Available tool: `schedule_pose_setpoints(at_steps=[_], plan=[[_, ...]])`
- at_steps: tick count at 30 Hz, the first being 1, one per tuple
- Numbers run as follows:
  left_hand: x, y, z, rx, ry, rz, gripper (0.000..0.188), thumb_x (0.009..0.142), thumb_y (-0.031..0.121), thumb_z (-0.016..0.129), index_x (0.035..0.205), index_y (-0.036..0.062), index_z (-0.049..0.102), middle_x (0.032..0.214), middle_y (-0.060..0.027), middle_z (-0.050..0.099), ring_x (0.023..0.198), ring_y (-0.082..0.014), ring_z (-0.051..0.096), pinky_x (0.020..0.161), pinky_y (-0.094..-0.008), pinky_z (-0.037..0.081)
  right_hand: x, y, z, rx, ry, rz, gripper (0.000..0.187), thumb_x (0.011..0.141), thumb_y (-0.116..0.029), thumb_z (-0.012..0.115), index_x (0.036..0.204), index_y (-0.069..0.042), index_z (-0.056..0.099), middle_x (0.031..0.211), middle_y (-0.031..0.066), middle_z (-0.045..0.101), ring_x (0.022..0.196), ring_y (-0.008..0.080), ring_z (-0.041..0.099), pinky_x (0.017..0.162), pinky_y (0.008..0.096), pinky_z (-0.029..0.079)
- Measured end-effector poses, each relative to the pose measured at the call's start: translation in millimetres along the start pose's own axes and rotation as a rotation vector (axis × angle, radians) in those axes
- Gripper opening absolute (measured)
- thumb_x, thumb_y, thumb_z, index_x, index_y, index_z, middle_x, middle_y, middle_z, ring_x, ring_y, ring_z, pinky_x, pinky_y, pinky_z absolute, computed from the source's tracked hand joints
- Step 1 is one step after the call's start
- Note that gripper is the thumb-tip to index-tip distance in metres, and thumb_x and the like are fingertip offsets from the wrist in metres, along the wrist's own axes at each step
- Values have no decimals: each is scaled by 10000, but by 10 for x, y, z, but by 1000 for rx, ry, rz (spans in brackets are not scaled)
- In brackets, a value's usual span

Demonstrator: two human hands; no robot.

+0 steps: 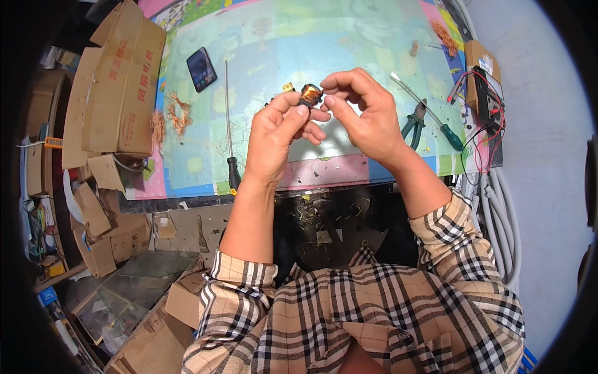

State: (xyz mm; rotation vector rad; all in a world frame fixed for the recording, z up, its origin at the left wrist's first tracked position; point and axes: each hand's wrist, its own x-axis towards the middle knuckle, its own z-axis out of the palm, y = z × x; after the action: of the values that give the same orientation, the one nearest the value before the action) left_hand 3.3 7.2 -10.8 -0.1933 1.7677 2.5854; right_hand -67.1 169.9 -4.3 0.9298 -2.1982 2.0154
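Note:
Between my hands, above the table, is a small black bobbin wound with copper wire [311, 95]. My left hand [280, 128] pinches it between thumb and fingers from the left. On its right side, my right hand [364, 112] has thumb and forefinger drawn close together at the coil's edge; whether a wire end is between them is too small to make out. A small yellow piece [288, 87] shows just behind my left fingers, and dark bits lie beside it.
On the patterned table mat [261, 50] lie a phone [201, 69], a long screwdriver [229, 124], another green-handled screwdriver [430, 112], pliers [414, 123] and copper wire tangles [180, 115]. A cardboard box [118, 87] stands at the left edge, a meter with red and black leads [489, 100] at the right.

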Motion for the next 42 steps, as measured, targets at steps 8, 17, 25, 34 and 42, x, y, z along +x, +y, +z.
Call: schedule_pose_setpoints(at_steps=[8, 17, 25, 34, 42], plan=[[-9, 10, 9, 12, -4, -15, 262, 971, 178, 562, 1129, -30, 579, 931, -153, 702, 723, -168, 664, 674, -302, 537, 1, 1, -23, -26, -21, -8, 98, 854, -32, 645, 947, -5, 665, 900, 87, 636, 776, 158, 651, 712, 284, 533], [1, 7, -4, 33, 4, -17, 242, 965, 177, 569, 1100, -25, 582, 899, -152, 702, 705, -166, 659, 663, -303, 531, 1, 13, -41, 178, -27, 194, 117, 894, -69, 618, 967, 22, 613, 830, 65, 646, 755, 117, 656, 689, 255, 519], [-3, -35, 2, 134, 38, 75, 208, 976, 129, 552, 1102, -33, 588, 879, -137, 702, 689, -153, 649, 654, -294, 526, -5, 90, -41, 105, -41, 215, 131, 888, -97, 630, 965, 5, 657, 823, 53, 653, 696, 87, 599, 634, 238, 482], [-25, -32, 74, 298, 121, 126, 178, 953, 38, 574, 1107, -50, 590, 844, -93, 691, 672, -85, 623, 620, -229, 513, 10, 77, -37, 5, -16, 186, 83, 847, -76, 647, 882, 0, 656, 803, 47, 620, 653, 76, 555, 599, 239, 468], [-18, -115, 57, 532, 234, 204, 146, 927, 41, 596, 1052, -28, 625, 826, -71, 693, 702, -88, 643, 619, -242, 540, 29, -21, -68, -223, -18, 10, 47, 832, -49, 639, 850, -6, 641, 770, 30, 573, 616, 69, 530, 567, 237, 450]])
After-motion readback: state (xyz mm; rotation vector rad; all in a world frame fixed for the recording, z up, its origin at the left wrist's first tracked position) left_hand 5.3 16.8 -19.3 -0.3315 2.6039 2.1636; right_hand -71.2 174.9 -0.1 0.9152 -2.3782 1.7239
